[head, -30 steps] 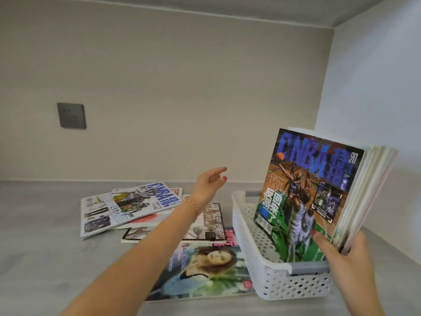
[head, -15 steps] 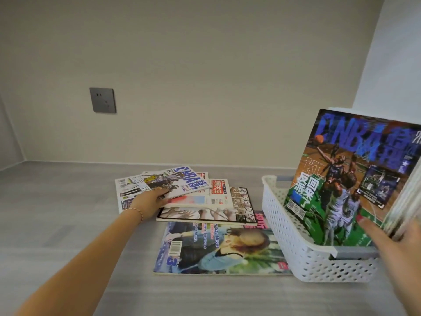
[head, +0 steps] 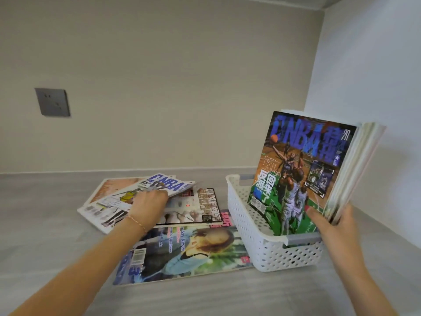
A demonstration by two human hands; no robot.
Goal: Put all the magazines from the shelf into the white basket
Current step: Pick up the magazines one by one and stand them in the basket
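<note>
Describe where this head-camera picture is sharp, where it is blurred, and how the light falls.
Head view: the upright NBA magazine in the white basket is sharp; the left hand and the magazine under it are motion-blurred; light is soft and even, without glare.

Matte beige back wall (head: 182, 87) bearing a square grey socket plate (head: 52, 102), white side panel (head: 373, 76), grey wood-grain shelf surface (head: 41, 224).

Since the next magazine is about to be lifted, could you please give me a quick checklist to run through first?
1. Left hand on the top NBA magazine: ok.
2. Grip closed under its edge: cannot tell.
3. Right hand steadying the upright stack: ok.
4. White basket has free space left of the stack: ok.
5. Shelf cleared: not ok, several magazines remain, including the portrait cover.
</note>
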